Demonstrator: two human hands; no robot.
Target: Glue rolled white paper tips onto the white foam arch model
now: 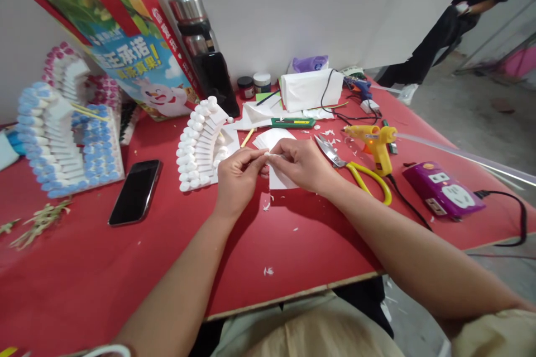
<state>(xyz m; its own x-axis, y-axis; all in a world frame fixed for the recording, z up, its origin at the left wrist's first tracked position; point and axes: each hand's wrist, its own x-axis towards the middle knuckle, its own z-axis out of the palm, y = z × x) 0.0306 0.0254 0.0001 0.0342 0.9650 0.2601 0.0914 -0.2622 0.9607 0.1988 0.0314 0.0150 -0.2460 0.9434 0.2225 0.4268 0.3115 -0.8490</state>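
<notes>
Starting at the far left of the red table (84, 268), we see a blue-tipped stepped model (62, 139) made of white strips, then a dark phone (135, 192) lying flat, then a smaller white stepped model (201, 148) just beside our work. Our left hand (237, 178) and right hand (304, 164) meet near the middle of the table, slightly above its surface, and both pinch 1 small white piece (268, 154) between thumb and fingertips; each grip is closed on that piece, the left from its left end and the right from its right end. Under the hands lie white paper sheets (276, 139), and white scraps dot the red surface around them. We judge the step to be fine shaping or rolling of the piece, so it pays to keep both pinches light and close together, work over the paper where a dropped bit shows poorly, and turn the piece in small moves instead of tugging, since it looks soft enough to tear. Further right lie yellow-handled scissors (355, 170), then a yellow glue gun (377, 142) standing on the table with its cord running to a purple power strip (441, 189); we should keep our right forearm off that nozzle. At far right a person in dark clothes (444, 28) stands well apart.
</notes>
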